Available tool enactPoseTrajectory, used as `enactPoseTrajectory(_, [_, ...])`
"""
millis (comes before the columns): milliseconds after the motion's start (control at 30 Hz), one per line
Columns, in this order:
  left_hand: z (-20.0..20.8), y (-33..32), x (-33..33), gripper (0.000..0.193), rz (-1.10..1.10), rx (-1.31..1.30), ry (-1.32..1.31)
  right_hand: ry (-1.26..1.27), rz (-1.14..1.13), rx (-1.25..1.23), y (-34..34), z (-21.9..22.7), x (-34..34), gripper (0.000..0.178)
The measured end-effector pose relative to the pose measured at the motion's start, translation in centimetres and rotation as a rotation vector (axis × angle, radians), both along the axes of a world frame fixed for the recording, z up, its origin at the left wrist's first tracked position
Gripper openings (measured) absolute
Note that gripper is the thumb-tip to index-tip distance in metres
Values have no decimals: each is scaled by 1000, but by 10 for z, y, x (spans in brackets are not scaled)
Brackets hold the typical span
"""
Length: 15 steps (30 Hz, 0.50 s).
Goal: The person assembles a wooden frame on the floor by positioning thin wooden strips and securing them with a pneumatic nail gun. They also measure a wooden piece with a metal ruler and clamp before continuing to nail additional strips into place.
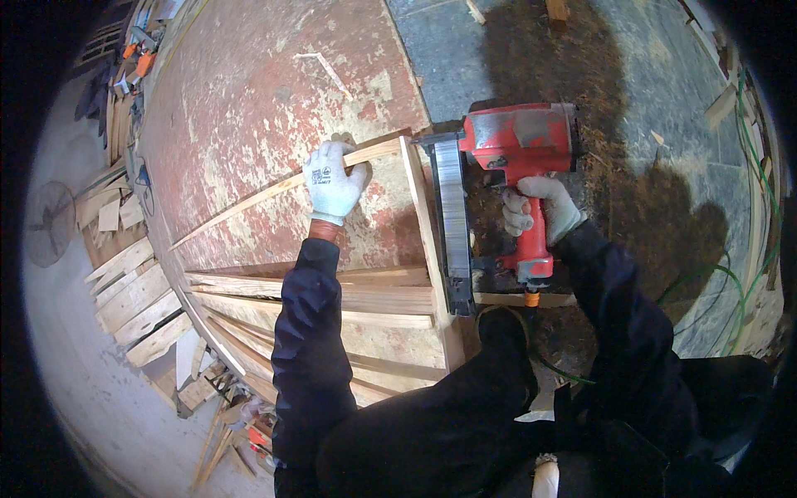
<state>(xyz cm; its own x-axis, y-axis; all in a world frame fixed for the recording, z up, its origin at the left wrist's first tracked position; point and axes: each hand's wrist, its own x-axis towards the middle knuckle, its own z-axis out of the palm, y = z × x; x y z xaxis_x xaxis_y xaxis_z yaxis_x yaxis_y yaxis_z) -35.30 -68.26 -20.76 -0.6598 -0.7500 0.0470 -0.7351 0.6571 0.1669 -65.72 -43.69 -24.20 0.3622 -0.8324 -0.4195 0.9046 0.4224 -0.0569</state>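
Note:
A red pneumatic nail gun (519, 145) with a long strip of nails in its magazine (453, 220) is in my right hand (548, 207), gloved in white, fingers wrapped round the handle. Its nose points left at the corner where two wooden strips meet. My left hand (332, 180), also in a white glove, grips a long thin wooden strip (249, 203) near that corner. The strip's end meets the top of a shorter crosspiece (422, 207). Whether the nose touches the wood, I cannot tell.
Several loose wooden strips (374, 299) lie beside my left forearm on the worn red board (241, 91). Green hoses (739, 290) run along the right. Wooden planks (137, 299) are stacked on the floor at the left. My shoe (502, 332) is near the magazine's lower end.

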Motion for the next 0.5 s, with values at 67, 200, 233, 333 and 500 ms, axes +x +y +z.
enactPoseTrajectory(67, [0, 0, 0, 23, 11, 1, -6, -1, 3, -17, 1, -1, 2, 31])
enactPoseTrajectory(200, [1, 0, 0, 24, 1, -9, -24, 3, 3, -36, 2, -3, 2, 32])
enactPoseTrajectory(233, [1, 0, 0, 25, 3, -7, -24, 6, 5, -46, 2, -4, 2, 32])
enactPoseTrajectory(333, [1, 1, 0, 25, 36, 21, -22, 20, 11, -2, 2, -6, 1, 31])
enactPoseTrajectory(500, [3, 1, -1, 26, 19, -1, -43, -13, 11, 2, 4, -12, 2, 24])
